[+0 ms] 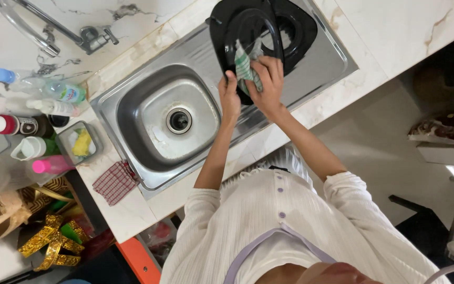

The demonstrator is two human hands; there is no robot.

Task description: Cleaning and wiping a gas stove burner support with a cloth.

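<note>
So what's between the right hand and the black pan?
A green-and-white cloth: the right hand presses it against the black pan, seen in the head view. The left hand grips the pan's rim.

A steel sink (132, 113) with a round drain (178, 120) is set in a pale marble counter (395, 26), with a curved tap (32, 29) above it. Bottles (61, 92), a white jug (27, 149) and a small tub holding a yellow sponge (82, 142) crowd the counter beside the basin. A red checked cloth (115, 182) lies near the sink's corner, with gold ribbon (53, 244) below it.
</note>
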